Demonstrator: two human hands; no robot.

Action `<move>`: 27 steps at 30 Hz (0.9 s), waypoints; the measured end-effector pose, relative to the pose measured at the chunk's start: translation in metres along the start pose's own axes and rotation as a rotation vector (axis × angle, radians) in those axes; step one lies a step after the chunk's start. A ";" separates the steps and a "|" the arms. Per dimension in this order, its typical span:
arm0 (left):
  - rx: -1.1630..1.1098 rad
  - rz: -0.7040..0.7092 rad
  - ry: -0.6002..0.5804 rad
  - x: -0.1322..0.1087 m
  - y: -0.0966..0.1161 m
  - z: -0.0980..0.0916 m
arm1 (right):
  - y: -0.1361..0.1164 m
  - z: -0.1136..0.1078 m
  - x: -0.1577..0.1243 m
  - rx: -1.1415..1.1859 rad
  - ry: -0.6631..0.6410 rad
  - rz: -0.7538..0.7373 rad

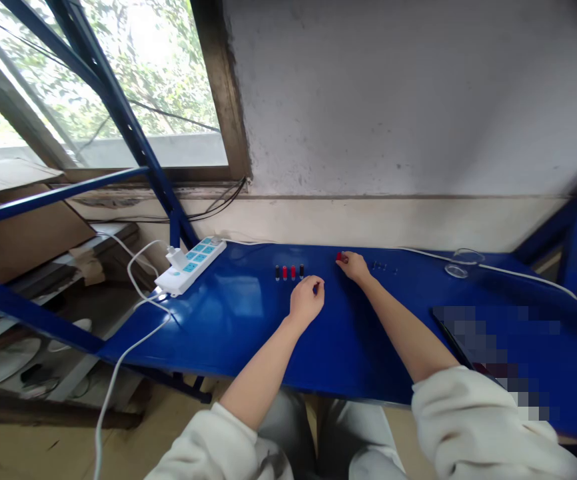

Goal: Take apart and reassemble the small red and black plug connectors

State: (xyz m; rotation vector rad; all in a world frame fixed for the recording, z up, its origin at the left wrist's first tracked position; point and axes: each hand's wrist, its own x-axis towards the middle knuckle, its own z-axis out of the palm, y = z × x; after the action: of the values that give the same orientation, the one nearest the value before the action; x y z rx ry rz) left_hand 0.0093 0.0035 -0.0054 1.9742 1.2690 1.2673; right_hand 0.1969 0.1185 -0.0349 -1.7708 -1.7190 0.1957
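On the blue tabletop [248, 320], a row of small upright cylinders stands left of centre. A black cylinder [277, 272] and a red cylinder [285, 273] are at its left, then another red one [293, 273] and a black one [302, 271]. My left hand [308, 299] is just in front of the row's right end, fingers curled in a pinch; whatever they hold, if anything, is hidden. Farther right, my right hand [355, 265] pinches a small red piece [339, 256] low over the table. Several tiny clear pieces [379, 265] lie right of it.
A white power strip [191, 267] with a plugged-in adapter lies at the table's left, its cable [113, 373] hanging off the edge. A clear round dish [456, 270] stands at the back right. A dark flat object [463, 337], partly blurred out, lies near my right forearm.
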 end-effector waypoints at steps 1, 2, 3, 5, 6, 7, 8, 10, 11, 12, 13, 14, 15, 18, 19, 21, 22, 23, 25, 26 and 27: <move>0.004 0.003 -0.005 0.000 0.000 0.000 | 0.000 0.000 0.001 -0.005 0.001 -0.007; 0.008 0.007 -0.006 0.000 0.000 0.000 | 0.001 0.000 0.002 -0.007 -0.001 -0.016; 0.014 0.012 -0.008 -0.001 0.000 0.000 | 0.001 0.000 0.003 -0.006 -0.008 -0.019; 0.030 0.016 -0.013 -0.001 0.000 0.000 | 0.003 -0.001 0.005 0.007 -0.030 -0.016; 0.040 0.014 -0.020 0.000 0.000 0.000 | 0.003 -0.002 0.005 0.017 -0.041 -0.011; 0.051 0.008 -0.027 0.000 -0.001 0.000 | 0.004 -0.002 0.006 0.027 -0.051 -0.004; 0.064 0.000 -0.032 0.000 -0.001 0.000 | 0.004 -0.003 0.006 0.035 -0.054 0.003; 0.092 -0.013 -0.036 0.000 -0.001 -0.001 | 0.005 -0.004 0.005 0.045 -0.046 0.013; 0.105 -0.018 -0.037 0.000 -0.001 -0.001 | 0.006 -0.004 0.005 0.048 -0.038 0.020; 0.117 -0.021 -0.036 0.001 -0.001 -0.001 | 0.006 -0.005 0.004 0.050 -0.029 0.026; 0.125 -0.023 -0.036 0.001 -0.001 -0.002 | 0.006 -0.005 0.004 0.053 -0.022 0.030; 0.131 -0.027 -0.035 0.001 -0.002 -0.002 | 0.006 -0.005 0.004 0.055 -0.019 0.034; 0.136 -0.031 -0.034 0.001 -0.002 -0.003 | 0.006 -0.005 0.003 0.055 -0.017 0.035; 0.153 -0.046 -0.028 0.002 -0.002 -0.004 | 0.006 -0.006 0.002 0.040 -0.011 0.038; 0.159 -0.051 -0.028 0.002 -0.002 -0.004 | 0.006 -0.007 0.002 0.028 -0.010 0.044; 0.179 -0.064 -0.033 0.002 0.000 -0.005 | 0.005 -0.007 0.001 -0.002 -0.019 0.054; 0.197 -0.074 -0.040 0.002 0.001 -0.005 | 0.005 -0.008 0.001 -0.022 -0.031 0.062; 0.223 -0.085 -0.053 0.002 0.002 -0.006 | 0.004 -0.009 0.000 -0.044 -0.047 0.069; 0.290 -0.106 -0.085 0.002 0.005 -0.007 | 0.003 -0.010 -0.001 -0.088 -0.083 0.087; 0.326 -0.112 -0.099 0.002 0.006 -0.008 | 0.003 -0.011 -0.001 -0.103 -0.102 0.097; 0.359 -0.112 -0.111 0.002 0.006 -0.010 | 0.002 -0.013 -0.002 -0.111 -0.119 0.105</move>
State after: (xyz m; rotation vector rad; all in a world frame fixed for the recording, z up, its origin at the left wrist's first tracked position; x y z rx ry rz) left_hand 0.0040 0.0015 0.0047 2.1429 1.6153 0.9115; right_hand 0.2051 0.1129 -0.0267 -1.9679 -1.7507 0.2603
